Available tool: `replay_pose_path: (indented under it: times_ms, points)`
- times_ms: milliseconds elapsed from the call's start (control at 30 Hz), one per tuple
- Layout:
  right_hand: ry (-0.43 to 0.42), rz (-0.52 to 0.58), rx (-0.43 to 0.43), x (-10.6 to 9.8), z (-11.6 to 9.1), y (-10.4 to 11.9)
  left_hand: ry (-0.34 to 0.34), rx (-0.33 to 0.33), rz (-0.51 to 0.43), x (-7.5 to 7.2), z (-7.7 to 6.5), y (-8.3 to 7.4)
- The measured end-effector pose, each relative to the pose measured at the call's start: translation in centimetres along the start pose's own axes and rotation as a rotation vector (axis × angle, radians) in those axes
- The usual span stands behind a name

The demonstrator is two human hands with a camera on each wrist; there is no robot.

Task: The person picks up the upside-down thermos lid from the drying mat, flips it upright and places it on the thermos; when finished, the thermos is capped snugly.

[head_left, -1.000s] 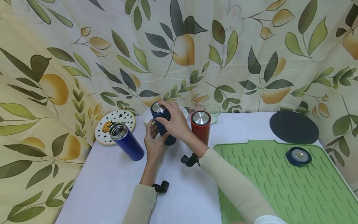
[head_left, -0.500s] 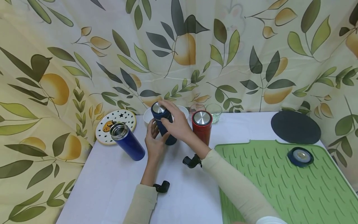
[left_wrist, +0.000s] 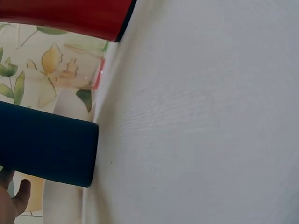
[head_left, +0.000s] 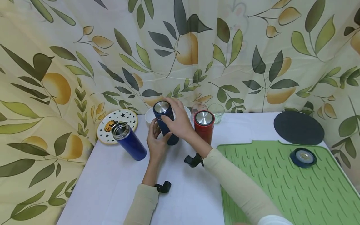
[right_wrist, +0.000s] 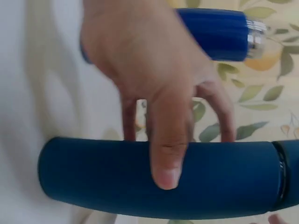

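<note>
A dark blue thermos (head_left: 167,131) with a steel-topped lid (head_left: 162,107) stands on the white table between both hands. My left hand (head_left: 156,143) grips its body; in the right wrist view that hand's thumb (right_wrist: 167,175) lies across the near side, fingers passing behind. My right hand (head_left: 181,122) holds the lid from the right, thumb near the seam and fingers around the far side. Only a fingertip of it shows in the right wrist view. The thermos base (left_wrist: 88,154) is down at the tabletop in the left wrist view.
A bright blue thermos (head_left: 130,143) without a lid stands left, before a star-patterned round mat (head_left: 102,131). A red thermos (head_left: 204,126) stands right; bowls (head_left: 150,116) and a glass (head_left: 217,112) are behind. A green mat (head_left: 261,181) bears a dark blue lid (head_left: 303,157) near a black disc (head_left: 298,127).
My right hand has turned slightly on the lid, its fingers shifting right so that more of the steel top shows. The left hand keeps its grip on the body.
</note>
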State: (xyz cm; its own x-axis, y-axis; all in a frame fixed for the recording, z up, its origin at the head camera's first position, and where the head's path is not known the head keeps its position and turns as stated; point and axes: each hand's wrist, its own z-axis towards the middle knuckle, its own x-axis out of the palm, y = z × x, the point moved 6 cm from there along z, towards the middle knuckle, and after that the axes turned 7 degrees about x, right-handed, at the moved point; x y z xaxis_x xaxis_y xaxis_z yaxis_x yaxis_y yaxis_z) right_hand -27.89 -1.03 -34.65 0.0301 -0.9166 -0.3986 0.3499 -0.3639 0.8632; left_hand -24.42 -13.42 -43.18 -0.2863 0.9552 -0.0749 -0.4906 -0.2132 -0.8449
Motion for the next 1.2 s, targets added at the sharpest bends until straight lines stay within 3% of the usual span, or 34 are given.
replay_pose_path:
  times_ms: [200,500,633,833,1100,1200]
  points:
    - [0.071,0.037,-0.011,-0.42,0.11,0.15,-0.03,0.021,-0.046,0.2,-0.31,0.22]
    - [-0.041,-0.073,0.014,0.15,0.31,-0.23,-0.026,0.044,-0.049,0.02,-0.36,0.38]
    - [0.008,-0.012,0.017,-0.03,0.23,-0.32,-0.014,0.05,-0.033,0.1,-0.37,0.39]
    - [0.094,0.068,-0.051,-0.2,0.42,0.02,-0.012,0.055,-0.037,-0.08,-0.21,0.31]
    - [-0.022,-0.083,-0.032,0.16,0.47,-0.33,0.005,0.088,-0.036,-0.2,-0.07,0.28]
    - [0.003,-0.05,-0.016,0.23,0.36,-0.45,0.011,0.095,-0.037,-0.17,-0.05,0.2]
